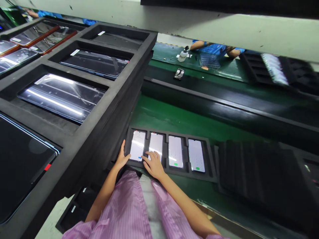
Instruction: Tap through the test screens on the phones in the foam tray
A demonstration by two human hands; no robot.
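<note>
A black foam tray (166, 159) lies on the green bench with several smartphones in its slots, their screens lit white. My left hand (122, 159) grips the tray's left edge, its thumb over the rim beside the leftmost smartphone (138, 144) and its fingers along the outer side. My right hand (155, 165) is open, fingers spread, over the lower part of the second smartphone (156, 141). Its index fingertip is at the leftmost screen, by a small blue button. The third smartphone (175, 151) and the rightmost smartphone (196, 154) each show a green button.
At my left rises a tall stack of black foam trays (99, 109) holding dark-screened phones. More black trays (259, 176) lean at the right. Beyond the bench runs a dark conveyor belt (224, 96) carrying a small device (179, 73). A co-worker's blue sleeves (214, 48) show behind it.
</note>
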